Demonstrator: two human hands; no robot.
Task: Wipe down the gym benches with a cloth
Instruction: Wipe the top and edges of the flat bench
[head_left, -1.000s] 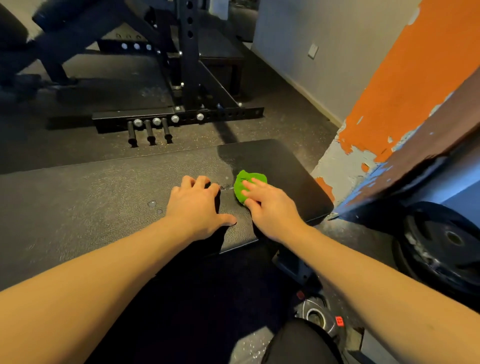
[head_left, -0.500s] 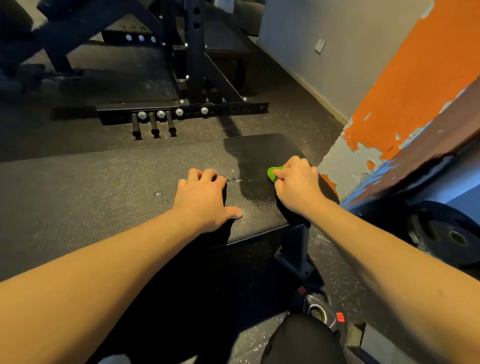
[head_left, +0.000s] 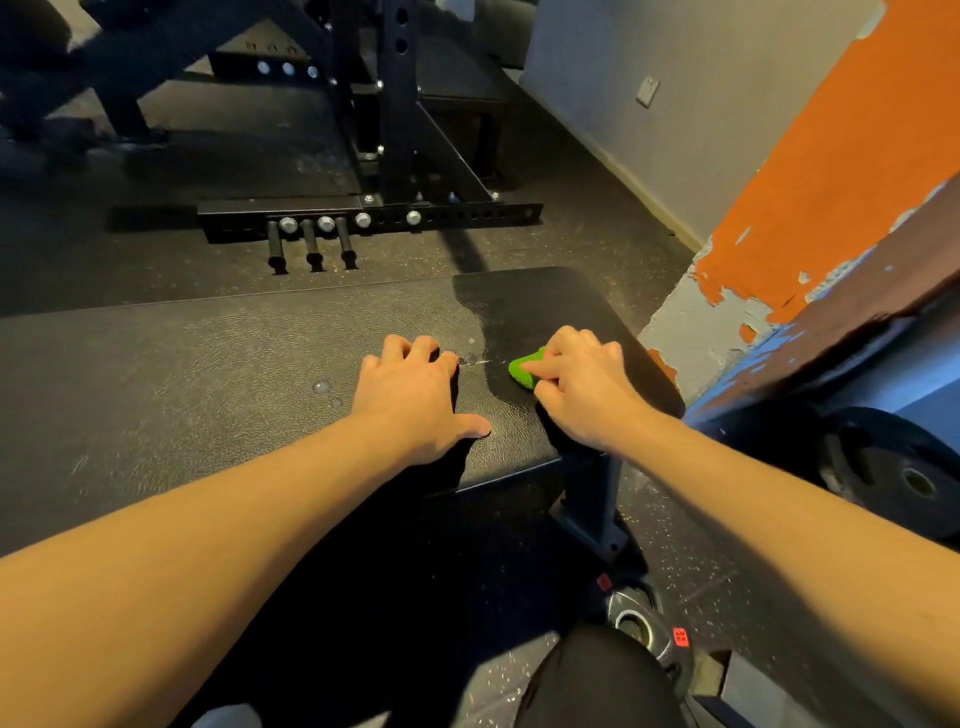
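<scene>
1. Nearest me, on the floor below the bench's (head_left: 208, 374) near edge: a small weight plate (head_left: 635, 621) beside the bench foot.
2. On the bench top, left hand (head_left: 410, 400) rests palm down, fingers loosely bent, grip empty. It serves as a brace.
3. Just right of it, right hand (head_left: 582, 389): grip clamped on the green cloth (head_left: 525, 370), which is bunched under the fingertips and pressed to the pad, towards the bench's right end.
4. A darker damp patch (head_left: 519, 306) covers that end; droplets (head_left: 322, 387) sit left of the left hand, unwiped.
5. My judgement of the stroke: flatten the cloth for more contact, keep even pressure, overlap passes, then work leftward along the bench over the droplets.
6. Beyond the bench's far edge: a black rack base (head_left: 363, 215) on the floor.
7. Against half a second ago: the right hand has drawn back from the bench's end towards the left hand, and more cloth shows. The left hand is unmoved.
</scene>
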